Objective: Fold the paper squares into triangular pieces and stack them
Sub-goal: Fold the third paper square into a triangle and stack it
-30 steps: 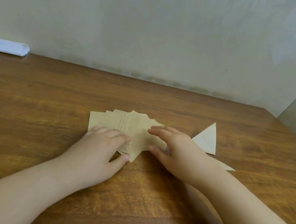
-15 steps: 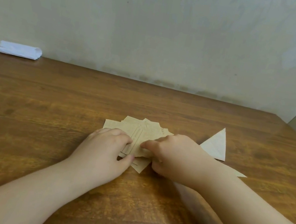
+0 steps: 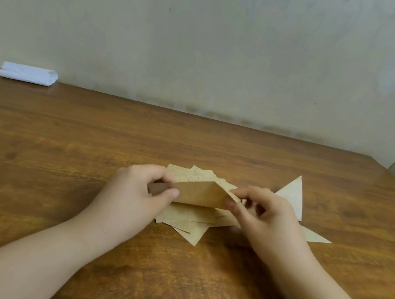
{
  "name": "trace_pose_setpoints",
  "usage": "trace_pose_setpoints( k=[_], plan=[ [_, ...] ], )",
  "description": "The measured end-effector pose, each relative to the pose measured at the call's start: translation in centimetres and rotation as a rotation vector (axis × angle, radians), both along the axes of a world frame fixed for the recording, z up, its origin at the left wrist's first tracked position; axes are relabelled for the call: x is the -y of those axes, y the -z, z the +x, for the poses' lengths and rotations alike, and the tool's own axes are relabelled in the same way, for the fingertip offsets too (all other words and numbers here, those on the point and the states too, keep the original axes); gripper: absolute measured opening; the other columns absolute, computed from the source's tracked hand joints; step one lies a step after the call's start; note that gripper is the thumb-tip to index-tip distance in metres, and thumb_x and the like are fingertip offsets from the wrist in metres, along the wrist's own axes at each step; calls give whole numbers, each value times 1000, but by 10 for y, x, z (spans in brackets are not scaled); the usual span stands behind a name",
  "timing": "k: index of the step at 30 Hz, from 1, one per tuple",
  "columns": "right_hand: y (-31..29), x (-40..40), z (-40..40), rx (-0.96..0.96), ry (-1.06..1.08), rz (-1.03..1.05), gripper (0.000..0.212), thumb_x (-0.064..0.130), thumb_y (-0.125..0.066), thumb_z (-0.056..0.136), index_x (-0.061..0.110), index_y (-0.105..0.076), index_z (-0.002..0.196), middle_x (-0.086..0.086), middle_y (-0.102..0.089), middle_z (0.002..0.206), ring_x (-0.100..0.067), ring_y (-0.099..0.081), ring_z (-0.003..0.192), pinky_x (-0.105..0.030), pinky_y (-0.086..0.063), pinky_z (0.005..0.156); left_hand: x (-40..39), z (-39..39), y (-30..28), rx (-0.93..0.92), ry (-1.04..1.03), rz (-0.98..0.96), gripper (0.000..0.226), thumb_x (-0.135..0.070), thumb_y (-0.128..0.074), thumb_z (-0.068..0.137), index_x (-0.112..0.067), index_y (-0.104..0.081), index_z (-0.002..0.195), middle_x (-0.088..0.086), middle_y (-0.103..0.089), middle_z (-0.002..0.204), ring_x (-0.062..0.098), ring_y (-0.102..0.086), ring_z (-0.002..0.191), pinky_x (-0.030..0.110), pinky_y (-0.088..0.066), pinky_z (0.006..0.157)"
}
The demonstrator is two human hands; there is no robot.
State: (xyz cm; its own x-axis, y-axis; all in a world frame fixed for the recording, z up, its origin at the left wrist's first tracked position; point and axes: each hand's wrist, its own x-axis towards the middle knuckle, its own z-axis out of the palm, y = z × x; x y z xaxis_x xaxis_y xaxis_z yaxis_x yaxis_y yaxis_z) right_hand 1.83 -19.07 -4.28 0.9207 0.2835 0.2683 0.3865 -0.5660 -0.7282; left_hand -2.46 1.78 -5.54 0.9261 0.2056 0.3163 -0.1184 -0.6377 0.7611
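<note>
Plain pale wall (image 3: pixel 207 47) backs a brown wooden table (image 3: pixel 61 153) that fills the lower part of the view. At the table's far left corner lies a folded white cloth (image 3: pixel 28 74), well apart from everything else.

Near the middle of the table sits a loose, fanned pile of tan paper squares (image 3: pixel 185 218), its corners sticking out toward the near side. Just above this pile, one sheet of paper (image 3: pixel 201 194) is lifted and bent, its top edge raised. The left hand (image 3: pixel 137 196) pinches the sheet's left end, thumb on the near face and fingers curled behind it. The right hand (image 3: pixel 266 217) pinches the right end between thumb and fingertips, the other fingers curled.

To the right of the pile, partly hidden behind the right hand, lie two folded triangles: one (image 3: pixel 292 195) pointing to the far side, another (image 3: pixel 317 238) flat with its tip pointing right.
</note>
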Motion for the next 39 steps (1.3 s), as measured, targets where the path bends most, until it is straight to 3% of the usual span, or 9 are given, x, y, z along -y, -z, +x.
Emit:
trace_pose_setpoints(
  k=[3, 7, 14, 20, 26, 29, 32, 35, 39],
  plan=[
    [-6, 8, -5, -183, 25, 253, 23, 38, -60, 84, 24, -70, 69, 1, -59, 64, 0, -50, 54, -12, -43, 56, 5, -4, -11, -84, 69, -406, 6, -23, -69, 81, -24, -71, 75, -5, -72, 76, 8, -68, 73, 26, -53, 71],
    [-15, 20, -4, -361, -16, 425, 35, 48, -61, 64, 19, -74, 78, -12, -66, 87, -26, -58, 79, -33, -45, 72, 12, -8, -19, -147, 147, -676, 11, -20, -64, 80, -19, -73, 73, 4, -75, 81, 18, -71, 79, 34, -52, 72],
    [-23, 28, 4, -526, -80, 515, 18, 31, -64, 68, 14, -72, 68, 5, -43, 40, -7, -32, 38, -23, -25, 50, 12, -9, -19, -179, 127, -686, 17, -32, -60, 73, -22, -74, 71, 6, -72, 78, 14, -57, 65, 20, -43, 55],
    [-22, 30, 5, -618, -66, 533, 17, 29, -64, 73, 16, -73, 65, -8, -40, 50, -7, -30, 32, -16, -24, 32, 13, -11, -19, -231, 136, -718, 30, -40, -60, 71, -13, -73, 76, 8, -68, 74, 10, -45, 53, 20, -41, 52],
    [-21, 28, 6, -680, -51, 701, 16, 24, -62, 71, 17, -68, 57, 1, -48, 50, -5, -41, 34, -15, -28, 30, 14, -11, -16, -335, 281, -740, 38, -44, -80, 60, -12, -73, 78, 3, -68, 75, 8, -43, 54, 16, -40, 48],
    [-20, 28, 7, -710, -32, 771, 10, 20, -61, 75, 11, -64, 73, 0, -55, 56, -8, -55, 40, -15, -34, 31, 14, -10, -16, -287, 250, -758, 31, -39, -80, 56, -12, -72, 67, 6, -48, 56, 9, -37, 48, 16, -39, 48],
    [-18, 28, 9, -688, -43, 842, 9, 16, -58, 79, 12, -61, 72, 1, -60, 52, -10, -67, 52, -14, -43, 37, 15, -11, -19, -269, 241, -764, 34, -35, -82, 64, -8, -73, 82, 4, -37, 44, 10, -31, 39, 16, -36, 44],
    [-15, 28, 10, -635, -114, 931, 9, 18, -60, 73, 16, -62, 65, 1, -61, 54, -15, -71, 67, -17, -53, 49, 19, -15, -23, -288, 274, -761, 31, -29, -67, 69, -12, -74, 94, 9, -47, 41, 13, -39, 34, 19, -38, 39],
    [-14, 29, 11, -573, -198, 948, 13, 18, -79, 59, 17, -69, 66, -7, -71, 83, -22, -72, 87, -23, -57, 63, 19, -13, -19, -202, 234, -805, 25, -20, -63, 69, -10, -71, 90, 16, -72, 73, 23, -69, 58, 21, -50, 45]
  ],
)
